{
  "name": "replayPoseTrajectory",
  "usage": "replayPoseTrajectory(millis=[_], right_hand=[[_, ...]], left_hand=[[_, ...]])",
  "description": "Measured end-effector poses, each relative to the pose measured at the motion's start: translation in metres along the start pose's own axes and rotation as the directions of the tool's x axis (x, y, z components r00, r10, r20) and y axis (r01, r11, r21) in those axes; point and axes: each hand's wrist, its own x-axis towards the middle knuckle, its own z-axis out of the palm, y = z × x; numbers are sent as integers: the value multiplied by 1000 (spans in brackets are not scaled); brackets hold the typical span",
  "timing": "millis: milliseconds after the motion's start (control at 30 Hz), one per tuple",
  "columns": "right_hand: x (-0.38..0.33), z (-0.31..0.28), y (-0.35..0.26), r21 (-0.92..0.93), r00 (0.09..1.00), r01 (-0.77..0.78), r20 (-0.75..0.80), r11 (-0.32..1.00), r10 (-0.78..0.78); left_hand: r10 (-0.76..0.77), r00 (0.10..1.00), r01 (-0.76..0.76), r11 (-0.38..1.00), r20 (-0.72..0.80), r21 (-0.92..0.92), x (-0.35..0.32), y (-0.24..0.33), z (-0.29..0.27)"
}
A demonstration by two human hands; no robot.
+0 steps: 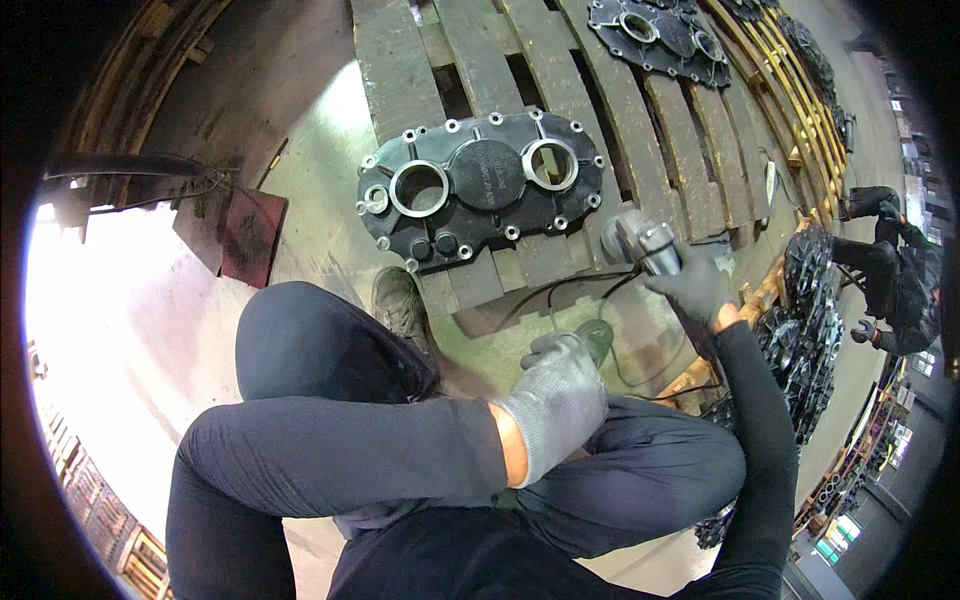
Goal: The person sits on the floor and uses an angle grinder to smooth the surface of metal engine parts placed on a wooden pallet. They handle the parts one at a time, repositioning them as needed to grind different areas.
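My right hand [697,288], in a grey glove, grips an angle grinder [645,243] by its body. The grinder's head is just off the lower right edge of a black cast metal cover [487,176]. That cover lies on a wooden pallet [400,60] and has two large bright-rimmed round openings and several bolt holes along its edge. My left hand [563,400], also gloved, is closed above my bent legs, near my shoe [594,340]. Its fingers curl inward, and whatever they may hold is hidden.
Another black cover [665,38] lies farther back on the pallet. Dark cables [565,285] run below the grinder. Stacked black castings [800,330] stand at the right, with a person [895,270] beyond. A reddish plate [252,237] is on the floor at left.
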Motion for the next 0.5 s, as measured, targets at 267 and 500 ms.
replayPoseTrajectory(millis=[267, 500], right_hand=[[-60, -8, -23, 336, 994, 6, -106, 942, 31], [-81, 34, -47, 351, 995, -8, -87, 936, 41]], left_hand=[[23, 999, -24, 999, -41, -27, -10, 6, 14], [26, 999, -24, 999, -37, 35, -18, 16, 7]])
